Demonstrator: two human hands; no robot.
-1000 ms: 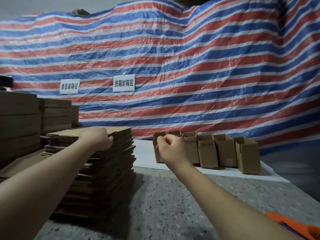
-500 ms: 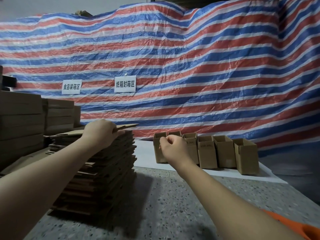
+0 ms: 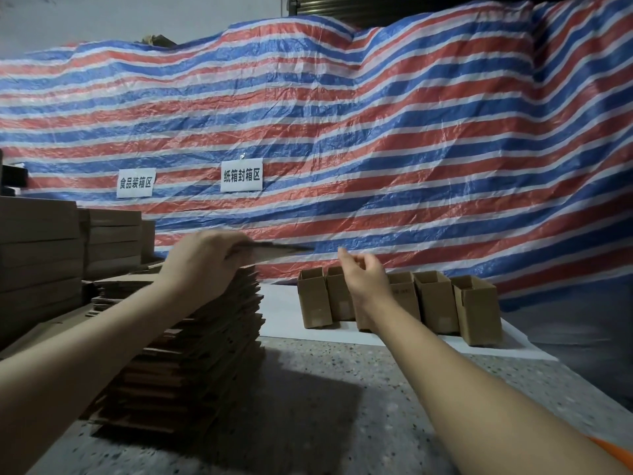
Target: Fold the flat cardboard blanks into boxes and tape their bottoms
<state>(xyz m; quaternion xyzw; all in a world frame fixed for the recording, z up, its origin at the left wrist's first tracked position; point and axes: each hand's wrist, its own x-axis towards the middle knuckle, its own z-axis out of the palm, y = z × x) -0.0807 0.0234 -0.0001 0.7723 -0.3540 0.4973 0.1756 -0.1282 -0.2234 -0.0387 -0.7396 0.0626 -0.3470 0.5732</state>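
The flat cardboard blank [image 3: 274,251], thin, light and bendy, rides above the stack of blanks [image 3: 191,337] at the floor's left side, pinched at its near edge by our left hand [image 3: 202,260]. Our right hand [image 3: 359,275], loosely curled and empty, should steady the far edge.

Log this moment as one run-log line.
stage: picking blank | left hand: grips flat cardboard blank, raised off stack | right hand: loosely curled, holds nothing | folded boxes: in a row behind
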